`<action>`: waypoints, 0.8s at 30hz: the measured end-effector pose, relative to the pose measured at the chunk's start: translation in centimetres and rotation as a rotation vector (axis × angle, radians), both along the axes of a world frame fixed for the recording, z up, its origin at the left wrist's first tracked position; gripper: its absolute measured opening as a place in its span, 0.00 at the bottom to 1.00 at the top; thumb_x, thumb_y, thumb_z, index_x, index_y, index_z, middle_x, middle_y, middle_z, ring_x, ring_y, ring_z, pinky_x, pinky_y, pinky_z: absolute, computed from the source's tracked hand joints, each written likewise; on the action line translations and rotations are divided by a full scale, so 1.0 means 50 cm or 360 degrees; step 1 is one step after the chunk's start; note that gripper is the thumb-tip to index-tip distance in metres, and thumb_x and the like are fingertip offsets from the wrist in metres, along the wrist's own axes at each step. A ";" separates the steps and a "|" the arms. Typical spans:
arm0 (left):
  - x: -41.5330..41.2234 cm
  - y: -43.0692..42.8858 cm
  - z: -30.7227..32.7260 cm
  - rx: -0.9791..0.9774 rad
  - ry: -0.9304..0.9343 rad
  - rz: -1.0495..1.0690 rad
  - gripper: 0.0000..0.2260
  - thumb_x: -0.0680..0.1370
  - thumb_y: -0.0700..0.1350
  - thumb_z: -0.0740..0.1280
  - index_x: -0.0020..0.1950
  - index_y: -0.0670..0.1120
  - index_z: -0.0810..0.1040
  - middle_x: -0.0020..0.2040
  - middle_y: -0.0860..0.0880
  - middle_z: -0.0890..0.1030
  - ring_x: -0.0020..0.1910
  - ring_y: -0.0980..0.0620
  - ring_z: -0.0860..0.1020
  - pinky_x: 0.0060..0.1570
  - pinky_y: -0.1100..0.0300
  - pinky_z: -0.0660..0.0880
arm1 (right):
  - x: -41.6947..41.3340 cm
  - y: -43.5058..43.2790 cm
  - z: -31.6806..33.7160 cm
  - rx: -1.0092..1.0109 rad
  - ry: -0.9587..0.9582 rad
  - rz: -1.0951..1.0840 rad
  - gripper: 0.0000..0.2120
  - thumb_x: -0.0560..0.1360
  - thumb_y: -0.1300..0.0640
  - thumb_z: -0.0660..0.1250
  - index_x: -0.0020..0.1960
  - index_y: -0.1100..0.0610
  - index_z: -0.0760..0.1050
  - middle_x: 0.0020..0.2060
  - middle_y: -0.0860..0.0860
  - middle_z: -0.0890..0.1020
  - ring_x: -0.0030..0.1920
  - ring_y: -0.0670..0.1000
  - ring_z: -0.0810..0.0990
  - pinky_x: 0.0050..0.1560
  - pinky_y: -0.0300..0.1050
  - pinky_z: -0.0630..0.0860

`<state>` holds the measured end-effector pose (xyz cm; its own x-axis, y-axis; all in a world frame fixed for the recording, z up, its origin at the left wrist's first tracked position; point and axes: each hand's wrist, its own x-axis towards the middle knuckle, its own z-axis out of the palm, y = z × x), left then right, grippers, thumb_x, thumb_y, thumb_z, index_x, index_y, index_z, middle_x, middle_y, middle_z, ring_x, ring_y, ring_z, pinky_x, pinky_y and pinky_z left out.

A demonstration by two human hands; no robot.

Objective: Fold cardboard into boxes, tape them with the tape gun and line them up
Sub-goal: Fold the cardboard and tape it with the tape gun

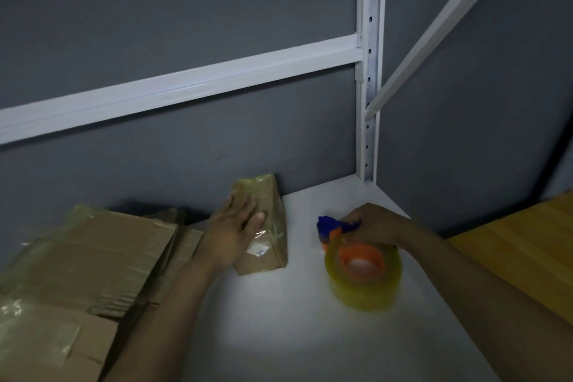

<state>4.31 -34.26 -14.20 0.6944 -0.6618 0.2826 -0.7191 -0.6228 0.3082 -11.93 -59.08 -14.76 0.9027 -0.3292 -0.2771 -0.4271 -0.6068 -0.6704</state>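
One view only, from the head camera, looking down at a dim white counter [294, 329] against a grey wall [186, 9].

A small box [274, 246] of brown cardboard stands near the wall, wrapped in glossy clear tape, with a small white label on top. The left hand [231, 231] lies flat on the box's top, fingers straight and slightly spread, pressing rather than gripping.

Just right of the box, well clear of it, the right hand [372, 225] curls its fingers round the blue handle of the tape gun [356, 257]. The gun's orange hub carries a thick yellowish tape roll [366, 291], which appears to rest on the counter.

Flattened cardboard [93, 257], some with old tape on it, is piled at the left. A white rack upright [370, 71] rises behind, and a wooden surface [511, 251] lies at the right.

The box looks light and fairly stiff, but the taped faces are probably slippery; holding it by opposite sides or bare cardboard edges would likely be surest. The gun seems best held by its handle, away from the cutting edge.
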 end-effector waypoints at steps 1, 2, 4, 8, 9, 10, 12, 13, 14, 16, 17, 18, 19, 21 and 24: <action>0.002 -0.004 -0.006 0.0049 0.0037 0.0002 0.29 0.80 0.64 0.51 0.74 0.47 0.67 0.76 0.50 0.63 0.77 0.51 0.55 0.72 0.67 0.41 | 0.006 0.009 -0.004 -0.0155 -0.0135 -0.0034 0.16 0.71 0.52 0.73 0.58 0.54 0.80 0.53 0.49 0.81 0.54 0.50 0.79 0.54 0.40 0.74; 0.006 -0.007 -0.011 0.0073 0.0032 -0.0022 0.29 0.81 0.62 0.48 0.75 0.46 0.66 0.76 0.51 0.63 0.77 0.53 0.53 0.69 0.72 0.36 | 0.018 0.027 -0.004 -0.0246 -0.0317 -0.0100 0.17 0.73 0.53 0.71 0.61 0.55 0.78 0.56 0.49 0.79 0.57 0.50 0.78 0.58 0.40 0.72; 0.010 -0.006 -0.021 0.0031 0.0049 -0.0052 0.30 0.80 0.62 0.46 0.75 0.46 0.66 0.76 0.51 0.63 0.77 0.55 0.52 0.67 0.73 0.34 | 0.045 0.092 0.013 -0.0158 -0.0574 -0.0237 0.10 0.77 0.53 0.65 0.56 0.55 0.79 0.51 0.50 0.79 0.55 0.54 0.78 0.60 0.44 0.72; 0.022 0.000 -0.027 -0.0020 0.0189 0.0008 0.21 0.83 0.53 0.54 0.75 0.50 0.65 0.78 0.52 0.59 0.78 0.54 0.49 0.71 0.66 0.41 | 0.111 0.211 0.007 0.0727 -0.0288 -0.0422 0.17 0.80 0.46 0.58 0.56 0.59 0.76 0.53 0.58 0.80 0.54 0.56 0.80 0.58 0.52 0.77; 0.026 0.001 -0.031 0.0000 0.0196 0.0011 0.21 0.83 0.54 0.54 0.75 0.51 0.65 0.78 0.52 0.59 0.78 0.53 0.49 0.71 0.65 0.42 | 0.117 0.223 0.001 0.0979 -0.0229 -0.0452 0.19 0.80 0.45 0.59 0.59 0.60 0.74 0.55 0.57 0.80 0.55 0.55 0.80 0.58 0.49 0.77; 0.027 0.002 -0.032 0.0000 0.0203 0.0012 0.22 0.83 0.56 0.54 0.75 0.51 0.65 0.78 0.52 0.59 0.78 0.53 0.49 0.71 0.65 0.43 | 0.122 0.228 -0.005 0.1198 -0.0224 -0.0501 0.19 0.80 0.46 0.61 0.61 0.60 0.73 0.57 0.56 0.79 0.55 0.54 0.79 0.56 0.47 0.78; 0.031 0.006 -0.037 -0.0004 0.0227 0.0016 0.28 0.79 0.64 0.50 0.75 0.52 0.65 0.77 0.53 0.60 0.78 0.54 0.50 0.72 0.64 0.44 | 0.127 0.226 -0.001 0.1410 -0.0300 -0.0591 0.14 0.79 0.51 0.64 0.58 0.60 0.73 0.56 0.56 0.80 0.53 0.52 0.79 0.52 0.44 0.77; 0.039 0.009 -0.043 -0.0002 0.0240 0.0007 0.33 0.76 0.69 0.47 0.75 0.53 0.65 0.77 0.54 0.60 0.78 0.54 0.50 0.74 0.62 0.45 | 0.129 0.221 0.007 0.1432 -0.0354 -0.0624 0.11 0.79 0.53 0.64 0.55 0.60 0.74 0.52 0.56 0.80 0.50 0.52 0.79 0.52 0.45 0.77; 0.047 0.011 -0.047 0.0022 0.0247 -0.0007 0.38 0.74 0.73 0.43 0.76 0.53 0.64 0.77 0.53 0.60 0.78 0.54 0.50 0.76 0.59 0.46 | 0.132 0.216 0.016 0.1458 -0.0418 -0.0660 0.09 0.79 0.54 0.64 0.51 0.61 0.75 0.47 0.56 0.80 0.47 0.52 0.79 0.52 0.46 0.77; 0.049 0.007 -0.045 0.0093 0.0190 -0.0056 0.41 0.73 0.73 0.39 0.77 0.51 0.62 0.78 0.50 0.60 0.78 0.52 0.51 0.76 0.56 0.47 | 0.135 0.209 0.022 0.1550 -0.0530 -0.0747 0.08 0.79 0.57 0.64 0.45 0.60 0.75 0.38 0.55 0.78 0.41 0.51 0.78 0.47 0.45 0.78; 0.041 0.002 -0.041 0.0110 0.0138 -0.0092 0.37 0.76 0.69 0.41 0.77 0.48 0.62 0.78 0.48 0.61 0.78 0.50 0.52 0.76 0.57 0.46 | 0.134 0.209 0.016 0.1593 -0.0538 -0.0811 0.07 0.79 0.58 0.65 0.44 0.61 0.74 0.36 0.54 0.77 0.38 0.50 0.78 0.43 0.44 0.78; 0.031 -0.002 -0.035 0.0109 0.0096 -0.0117 0.34 0.77 0.65 0.43 0.77 0.47 0.63 0.77 0.47 0.61 0.78 0.48 0.53 0.75 0.59 0.45 | 0.131 0.215 0.008 0.1649 -0.0512 -0.0873 0.07 0.78 0.58 0.66 0.44 0.61 0.74 0.35 0.54 0.77 0.36 0.50 0.77 0.41 0.44 0.78; 0.023 -0.006 -0.030 0.0114 0.0060 -0.0136 0.33 0.77 0.62 0.44 0.77 0.46 0.62 0.77 0.46 0.61 0.78 0.48 0.54 0.75 0.60 0.44 | 0.130 0.223 -0.006 0.1702 -0.0465 -0.0919 0.08 0.77 0.58 0.67 0.43 0.62 0.74 0.33 0.54 0.76 0.33 0.49 0.76 0.38 0.45 0.78; 0.019 -0.010 -0.030 0.0113 0.0037 -0.0135 0.34 0.77 0.63 0.42 0.77 0.46 0.62 0.77 0.46 0.61 0.78 0.48 0.54 0.75 0.59 0.43 | 0.130 0.247 -0.029 0.1730 -0.0389 -0.0971 0.11 0.77 0.55 0.67 0.42 0.63 0.75 0.28 0.53 0.75 0.27 0.47 0.74 0.30 0.42 0.77; 0.051 -0.004 -0.058 0.0138 0.0080 -0.0096 0.43 0.72 0.73 0.35 0.77 0.50 0.62 0.77 0.50 0.61 0.78 0.52 0.50 0.76 0.56 0.44 | 0.131 0.269 -0.059 0.1668 -0.0284 -0.1040 0.16 0.77 0.50 0.67 0.45 0.65 0.76 0.29 0.53 0.76 0.26 0.47 0.74 0.27 0.39 0.75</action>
